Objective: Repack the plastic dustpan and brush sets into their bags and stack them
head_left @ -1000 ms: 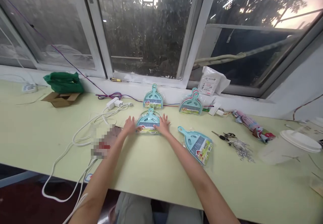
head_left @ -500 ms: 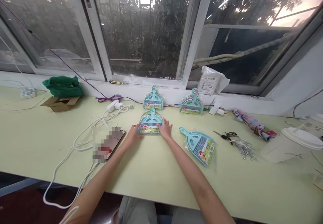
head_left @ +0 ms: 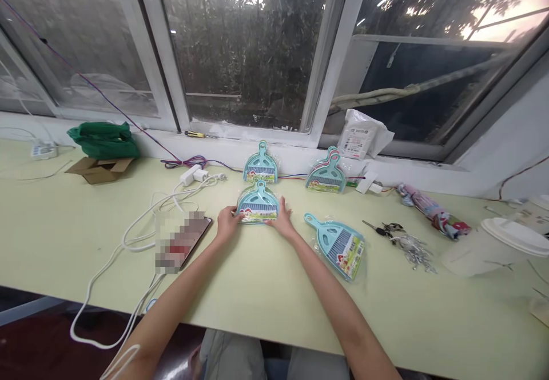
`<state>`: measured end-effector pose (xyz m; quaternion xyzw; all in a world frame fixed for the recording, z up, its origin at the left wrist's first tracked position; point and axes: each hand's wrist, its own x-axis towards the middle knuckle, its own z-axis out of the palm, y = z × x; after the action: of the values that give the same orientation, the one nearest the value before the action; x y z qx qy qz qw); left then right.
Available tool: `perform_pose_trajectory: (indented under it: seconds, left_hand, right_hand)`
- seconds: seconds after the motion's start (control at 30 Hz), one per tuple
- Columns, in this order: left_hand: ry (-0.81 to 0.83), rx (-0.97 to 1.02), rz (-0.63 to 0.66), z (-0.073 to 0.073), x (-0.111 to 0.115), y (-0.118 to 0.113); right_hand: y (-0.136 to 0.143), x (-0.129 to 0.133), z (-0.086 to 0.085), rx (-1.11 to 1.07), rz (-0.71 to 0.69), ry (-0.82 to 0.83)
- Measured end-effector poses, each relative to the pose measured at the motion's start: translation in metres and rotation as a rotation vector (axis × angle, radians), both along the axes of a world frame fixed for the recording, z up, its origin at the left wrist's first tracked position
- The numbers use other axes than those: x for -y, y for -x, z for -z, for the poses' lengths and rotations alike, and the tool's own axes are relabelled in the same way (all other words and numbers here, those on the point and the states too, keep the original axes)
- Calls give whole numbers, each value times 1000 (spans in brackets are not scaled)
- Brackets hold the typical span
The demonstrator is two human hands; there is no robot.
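A blue mini dustpan and brush set (head_left: pixel 258 202) in clear plastic wrap lies between my two hands, its handle pointing to the window. More than one handle shows at its top, so at least one more set lies under it. My left hand (head_left: pixel 227 222) grips the left edge, thumb over the label. From the right, my right hand (head_left: pixel 283 220) holds the other edge, its thumb at the lower corner and its fingers along the side. Just behind stands another blue set (head_left: pixel 261 166). A single set (head_left: pixel 339 247) lies tilted to the right of my right hand.
A stack of dustpan sets (head_left: pixel 326 173) leans by the sill. Keys (head_left: pixel 397 232), a folded umbrella (head_left: pixel 433 211) and a white lidded cup (head_left: pixel 480 251) are on the right. Leftward are a phone (head_left: pixel 189 246), white cables (head_left: pixel 128 231) and a cardboard box (head_left: pixel 100 170).
My right thumb has slid down to the lower corner of the dustpan set, and my left fingers have shifted slightly along its left edge. The view has tilted a little.
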<state>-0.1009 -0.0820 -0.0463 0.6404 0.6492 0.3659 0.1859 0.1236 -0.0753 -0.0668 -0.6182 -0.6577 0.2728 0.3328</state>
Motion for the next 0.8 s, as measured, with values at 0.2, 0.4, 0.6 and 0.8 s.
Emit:
perform_pose_trajectory:
  seconds: [0.2,0.4,0.6,0.8]
  left_hand:
    - [-72,161,22,-5,16,-16]
    - [-249,374,325,-50,14,-20]
    - [-106,-32,567,-50,-2,5]
    - [-75,-341,531,-7,-2,10]
  right_hand:
    - [-8,8,-3,-134,124,-43]
    - [-17,18,-16,-761,109,-184]
    - [-32,18,-18,-1149,133,-161]
    - [-38,19,-21,-1131,176,-201]
